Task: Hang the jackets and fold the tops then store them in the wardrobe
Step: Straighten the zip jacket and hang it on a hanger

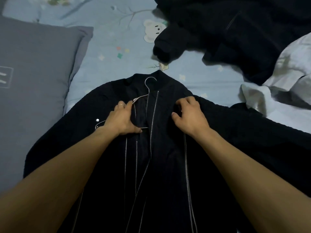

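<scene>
Two bare forearms reach up from the bottom of the frame, and we follow them to a dark zip-front jacket (161, 148) lying open on a pale blue printed bedsheet (104, 52) in the centre. Our left hand (124, 117) curls its fingers round a wire hanger (148, 91) lying at the jacket's neck, its hook pointing toward the collar at upper centre. Our right hand (190, 115) pinches the fabric of the jacket's right front panel, fingers bent into the cloth.

A second dark jacket (227, 31) lies heaped at upper right, a white top (289, 73) crumpled at the right edge, and a grey pillow (37, 68) at left.

We judge the risk to be in seating the shoulders: only the hanger's left arm seems to be under cloth, so lifting now could let the jacket slide off one side. The open zip teeth may also snag the thin wire, and the hook could catch in the collar.
</scene>
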`<state>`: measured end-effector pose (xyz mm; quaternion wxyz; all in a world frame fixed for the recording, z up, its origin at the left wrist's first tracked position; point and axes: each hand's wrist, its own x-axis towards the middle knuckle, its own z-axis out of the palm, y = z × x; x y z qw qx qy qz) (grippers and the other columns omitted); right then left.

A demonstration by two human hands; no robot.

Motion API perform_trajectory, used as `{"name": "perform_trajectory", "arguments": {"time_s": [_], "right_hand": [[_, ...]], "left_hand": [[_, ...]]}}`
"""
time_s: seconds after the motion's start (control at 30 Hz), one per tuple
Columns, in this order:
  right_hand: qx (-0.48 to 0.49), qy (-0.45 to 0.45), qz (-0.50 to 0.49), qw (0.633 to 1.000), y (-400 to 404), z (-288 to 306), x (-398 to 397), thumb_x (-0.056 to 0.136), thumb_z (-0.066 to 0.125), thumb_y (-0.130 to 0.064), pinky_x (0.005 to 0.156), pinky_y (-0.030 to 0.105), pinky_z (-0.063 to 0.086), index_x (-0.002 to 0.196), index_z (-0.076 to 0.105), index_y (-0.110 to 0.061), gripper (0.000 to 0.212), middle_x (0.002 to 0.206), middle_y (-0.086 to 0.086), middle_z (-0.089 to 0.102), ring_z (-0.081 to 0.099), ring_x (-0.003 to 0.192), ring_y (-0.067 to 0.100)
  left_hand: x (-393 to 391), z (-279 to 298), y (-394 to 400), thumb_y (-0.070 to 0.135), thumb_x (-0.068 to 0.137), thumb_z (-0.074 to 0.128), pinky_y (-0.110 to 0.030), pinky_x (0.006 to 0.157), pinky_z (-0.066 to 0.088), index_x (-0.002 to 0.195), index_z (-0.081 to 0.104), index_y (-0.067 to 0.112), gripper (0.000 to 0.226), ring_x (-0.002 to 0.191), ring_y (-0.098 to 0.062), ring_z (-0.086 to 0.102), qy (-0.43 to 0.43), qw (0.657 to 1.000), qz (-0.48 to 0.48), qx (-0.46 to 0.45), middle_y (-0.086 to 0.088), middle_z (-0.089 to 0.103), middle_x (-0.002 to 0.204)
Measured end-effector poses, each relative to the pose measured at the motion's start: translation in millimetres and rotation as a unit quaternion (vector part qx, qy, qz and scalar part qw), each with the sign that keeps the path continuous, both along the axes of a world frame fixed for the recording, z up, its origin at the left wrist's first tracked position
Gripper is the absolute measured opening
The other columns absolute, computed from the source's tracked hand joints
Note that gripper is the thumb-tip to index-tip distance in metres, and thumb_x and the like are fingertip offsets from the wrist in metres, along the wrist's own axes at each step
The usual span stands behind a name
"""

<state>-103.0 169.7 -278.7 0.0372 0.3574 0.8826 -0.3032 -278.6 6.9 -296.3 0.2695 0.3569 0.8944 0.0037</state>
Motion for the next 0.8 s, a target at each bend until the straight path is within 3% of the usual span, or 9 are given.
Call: {"name": "perform_trajectory", "arguments": {"time_s": [0.1,0.2,0.3,0.37,0.43,0.5,0.57,0.7,0.8], "right_hand": [[0.011,-0.025,0.018,0.999,15.0,-2.7,-29.1,0.09,0.063,-0.038,0.118,0.043,0.023,0.155,0.017,-0.012,0.084,0.161,0.012,0.012,0.011,0.148,0.031],[-0.004,-0.037,0.009,0.999,33.5,-8.5,-60.5,0.086,0.065,-0.046,0.122,0.047,0.013,0.157,-0.003,-0.014,0.104,0.164,0.012,0.001,0.0,0.151,0.032],[-0.028,-0.059,0.001,0.998,49.0,-14.3,-81.7,0.084,0.064,-0.05,0.114,0.048,0.029,0.155,0.007,-0.01,0.1,0.151,0.017,0.032,0.03,0.14,0.037],[-0.022,-0.07,-0.019,0.997,52.1,-17.8,-87.4,0.092,0.054,-0.051,0.104,0.047,0.036,0.147,0.027,-0.01,0.073,0.137,0.019,0.043,0.042,0.127,0.039],[0.032,-0.059,-0.029,0.997,48.5,-26.5,-92.4,0.098,0.044,-0.047,0.103,0.046,0.034,0.143,0.034,-0.009,0.06,0.134,0.02,0.043,0.042,0.123,0.038],[0.138,-0.007,-0.005,0.99,35.5,-33.0,-88.3,0.098,0.044,-0.041,0.109,0.047,0.029,0.149,0.028,-0.006,0.064,0.14,0.022,0.038,0.036,0.129,0.037],[0.174,0.055,0.072,0.981,17.5,-34.8,-92.3,0.094,0.051,-0.038,0.115,0.049,0.024,0.152,0.026,-0.006,0.07,0.148,0.022,0.032,0.029,0.137,0.038],[0.152,-0.019,0.292,0.944,-13.9,-38.5,-113.5,0.088,0.059,-0.041,0.121,0.053,0.007,0.158,0.005,-0.022,0.091,0.165,0.01,-0.005,-0.003,0.15,0.035],[0.105,-0.093,0.287,0.948,-19.4,-44.1,-130.6,0.087,0.063,-0.041,0.119,0.054,0.016,0.157,-0.011,-0.025,0.103,0.165,0.001,-0.011,-0.001,0.15,0.036]], "left_hand": [[-15.3,-3.6,8.8,0.053,0.059,0.088,-0.045,0.107,0.04,0.149,0.029,0.015,0.114,0.126,-0.032,0.042,0.028,0.995,0.046,0.083,-0.012,0.037,0.135],[-35.9,-4.2,26.7,0.051,0.061,0.087,-0.046,0.108,0.037,0.147,0.031,0.014,0.109,0.125,-0.033,0.043,0.064,0.992,0.012,0.111,-0.013,0.039,0.134],[-47.5,-4.0,48.0,0.051,0.06,0.087,-0.045,0.109,0.034,0.147,0.031,0.017,0.109,0.128,-0.032,0.041,0.058,0.99,-0.022,0.127,-0.012,0.041,0.136],[-49.4,-10.0,54.0,0.056,0.059,0.087,-0.045,0.11,0.035,0.149,0.029,0.019,0.113,0.13,-0.031,0.041,0.037,0.991,-0.037,0.127,-0.011,0.041,0.138],[-49.6,-22.9,47.4,0.065,0.062,0.081,-0.046,0.115,0.028,0.153,0.023,0.019,0.117,0.136,-0.032,0.034,0.061,0.992,-0.03,0.105,-0.012,0.036,0.146],[-40.8,-33.5,36.5,0.068,0.066,0.075,-0.051,0.12,0.013,0.155,0.016,0.018,0.118,0.143,-0.034,0.019,0.134,0.987,0.009,0.088,-0.015,0.023,0.154],[-29.5,-39.1,27.8,0.058,0.07,0.076,-0.055,0.119,0.004,0.156,0.01,0.018,0.116,0.146,-0.038,0.007,0.155,0.98,0.083,0.09,-0.017,0.01,0.158],[-18.0,-43.1,13.2,0.016,0.078,0.073,-0.051,0.114,0.031,0.157,0.005,0.019,0.104,0.144,-0.041,0.019,0.031,0.961,0.2,0.19,-0.016,0.001,0.161],[-31.0,-38.5,-4.1,0.004,0.083,0.061,-0.038,0.105,0.041,0.157,0.009,0.02,0.092,0.134,-0.032,0.041,0.007,0.958,0.193,0.212,-0.015,0.029,0.155]]}}
